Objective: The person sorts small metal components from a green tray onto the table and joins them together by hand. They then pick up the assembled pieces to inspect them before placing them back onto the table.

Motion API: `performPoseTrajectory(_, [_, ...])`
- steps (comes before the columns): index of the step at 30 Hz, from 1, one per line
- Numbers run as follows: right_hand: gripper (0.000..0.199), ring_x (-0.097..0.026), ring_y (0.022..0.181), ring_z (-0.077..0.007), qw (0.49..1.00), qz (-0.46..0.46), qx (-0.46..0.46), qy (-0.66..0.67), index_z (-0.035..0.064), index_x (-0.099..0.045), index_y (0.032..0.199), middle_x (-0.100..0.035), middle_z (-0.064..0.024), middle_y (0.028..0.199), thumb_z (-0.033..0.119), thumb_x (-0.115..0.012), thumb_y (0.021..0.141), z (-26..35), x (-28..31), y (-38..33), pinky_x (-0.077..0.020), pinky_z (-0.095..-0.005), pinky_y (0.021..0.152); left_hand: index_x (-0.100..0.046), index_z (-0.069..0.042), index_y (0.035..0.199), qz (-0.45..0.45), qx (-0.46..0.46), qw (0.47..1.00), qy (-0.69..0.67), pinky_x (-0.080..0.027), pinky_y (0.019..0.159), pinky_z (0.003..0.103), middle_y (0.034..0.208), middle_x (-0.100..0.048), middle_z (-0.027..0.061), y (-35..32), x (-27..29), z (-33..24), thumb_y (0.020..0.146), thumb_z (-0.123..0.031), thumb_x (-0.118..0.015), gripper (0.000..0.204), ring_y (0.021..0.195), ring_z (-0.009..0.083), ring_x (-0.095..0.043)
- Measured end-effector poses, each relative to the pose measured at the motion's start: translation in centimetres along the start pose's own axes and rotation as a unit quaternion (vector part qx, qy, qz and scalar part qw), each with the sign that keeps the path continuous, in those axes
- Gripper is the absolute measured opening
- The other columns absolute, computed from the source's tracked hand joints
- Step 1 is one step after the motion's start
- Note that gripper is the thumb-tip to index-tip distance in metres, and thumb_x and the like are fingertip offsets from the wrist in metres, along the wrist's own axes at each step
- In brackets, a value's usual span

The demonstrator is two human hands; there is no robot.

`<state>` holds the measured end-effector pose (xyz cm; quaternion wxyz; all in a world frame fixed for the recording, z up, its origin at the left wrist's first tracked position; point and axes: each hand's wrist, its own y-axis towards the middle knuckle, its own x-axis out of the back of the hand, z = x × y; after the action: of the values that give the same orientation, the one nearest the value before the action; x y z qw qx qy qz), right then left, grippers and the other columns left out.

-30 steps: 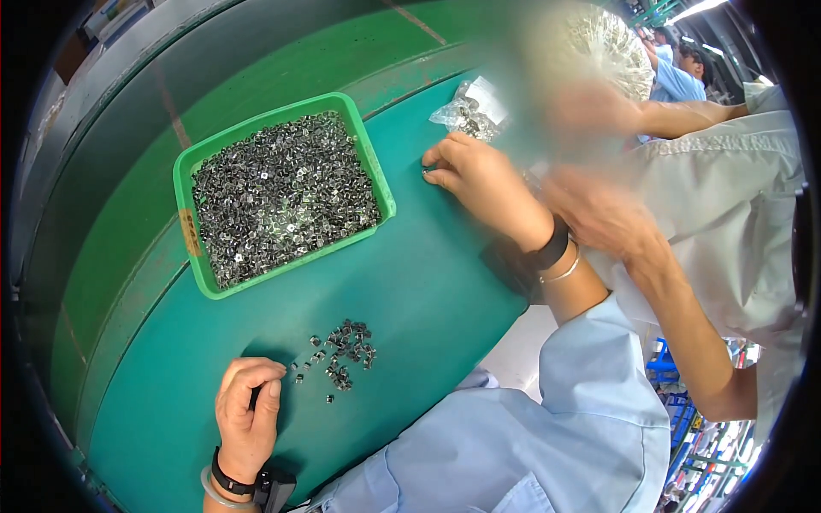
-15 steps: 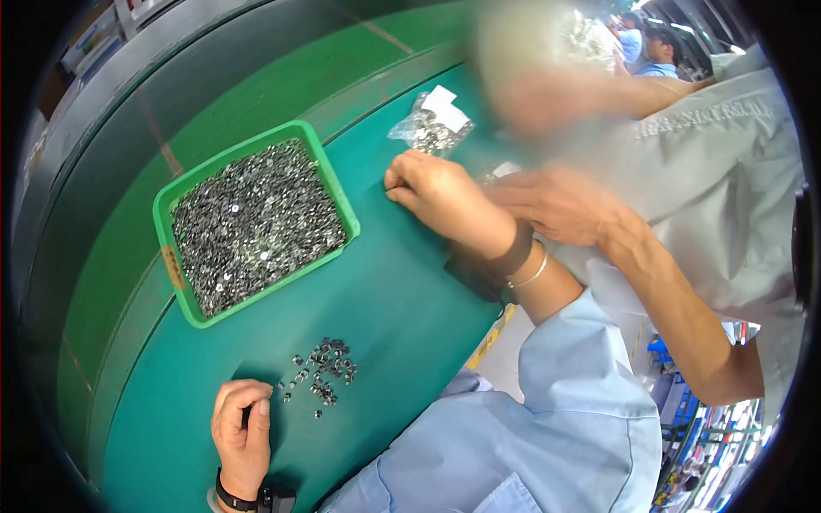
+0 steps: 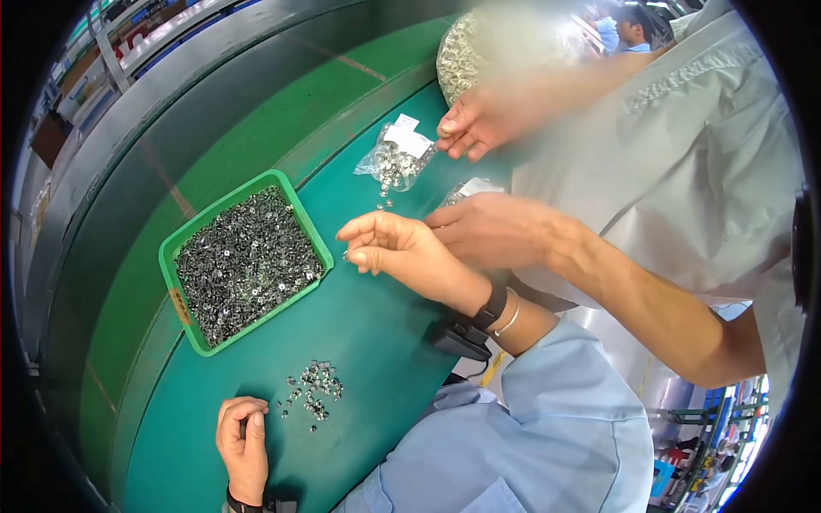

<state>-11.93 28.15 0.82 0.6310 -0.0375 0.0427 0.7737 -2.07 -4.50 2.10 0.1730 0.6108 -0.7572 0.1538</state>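
Note:
My right hand [image 3: 395,252] is over the green table between the tray and the plastic bag, fingers curled in. A small metal piece [image 3: 346,255] shows at its fingertips. Lower left, my left hand [image 3: 244,440] rests on the table with thumb and fingers drawn together; whatever they hold is hidden. Just right of it lies a loose scatter of small shiny metal parts [image 3: 316,389]. The green tray [image 3: 190,346] beyond is filled with similar small metal parts [image 3: 244,256]. Further off, a clear bag [image 3: 396,161] with a white label holds metal parts, and a few lie beside its mouth.
A co-worker in a light grey garment stands at right; one hand [image 3: 479,124] is near the bag, the other [image 3: 505,231] behind my right hand. Another labelled bag [image 3: 472,188] is partly hidden there. A large bag of pale parts [image 3: 457,60] stands at the back.
My right hand has turned and now shows a metal piece at its fingertips. The co-worker's far hand has moved left to the bag, and loose parts now show beside it. The view has shifted.

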Motion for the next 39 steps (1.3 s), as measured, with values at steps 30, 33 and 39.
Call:
performPoseTrajectory(30, [0.032, -0.056, 0.082, -0.0101, 0.950, 0.036, -0.062, 0.304, 0.0058, -0.049, 0.123, -0.058, -0.0018, 0.096, 0.010, -0.059, 0.092, 1.8, -3.9, -4.4, -0.0450, -0.0231, 0.074, -0.061, -0.004, 0.104, -0.071, -0.496, 0.738, 0.452, -0.044, 0.071, 0.039, 0.094, -0.059, 0.0101, 8.4, -5.9, -10.0, 0.076, -0.010, -0.062, 0.029, 0.083, 0.0235, -0.057])
performPoseTrajectory(33, [0.032, -0.056, 0.083, -0.0098, 0.946, 0.042, -0.065, 0.316, 0.0068, -0.049, 0.123, -0.058, -0.0016, 0.096, 0.011, -0.058, 0.093, 1.8, -3.6, -4.6, -0.0450, -0.0227, 0.075, -0.062, -0.003, 0.103, -0.065, -0.507, 0.718, 0.473, -0.044, 0.072, 0.041, 0.094, -0.059, 0.0097, 8.7, -6.2, -10.2, 0.076, -0.012, -0.061, 0.028, 0.084, 0.0244, -0.057])
performPoseTrajectory(39, [0.031, -0.056, 0.085, -0.0091, 0.944, 0.065, -0.056, 0.319, 0.0074, -0.049, 0.123, -0.057, -0.0013, 0.097, 0.013, -0.057, 0.094, 1.6, -3.5, -4.5, -0.0449, -0.0229, 0.076, -0.061, -0.002, 0.102, -0.050, -0.506, 0.707, 0.492, -0.044, 0.074, 0.040, 0.098, -0.060, 0.0101, 8.7, -6.4, -10.8, 0.074, -0.010, -0.060, 0.029, 0.087, 0.0248, -0.057])
